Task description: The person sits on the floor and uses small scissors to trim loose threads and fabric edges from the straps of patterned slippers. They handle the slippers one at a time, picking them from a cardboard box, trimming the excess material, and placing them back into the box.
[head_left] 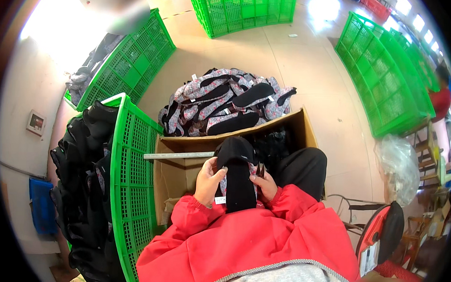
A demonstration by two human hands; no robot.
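Note:
Upright in front of my chest is a slipper (240,184) with a black sole, a black upper folded at the far end and flowered grey fabric at its sides. My left hand (208,184) is closed on its left edge, thumb on top, just above a white label (220,200). On the opposite edge, my right hand (266,186) pinches the slipper. A small dark pointed tool, which looks like thread snips (260,170), sticks up from the right fingers. Beneath the slipper is an open cardboard box (184,176) with black things in it.
A heap of flowered slippers (227,99) lies on the floor beyond the box. At left a green crate (134,187) holds black slippers. More green crates (242,12) stand around. A grey rod (178,155) crosses the box. A plastic bag (399,167) and a round red-and-black seat (381,231) are right.

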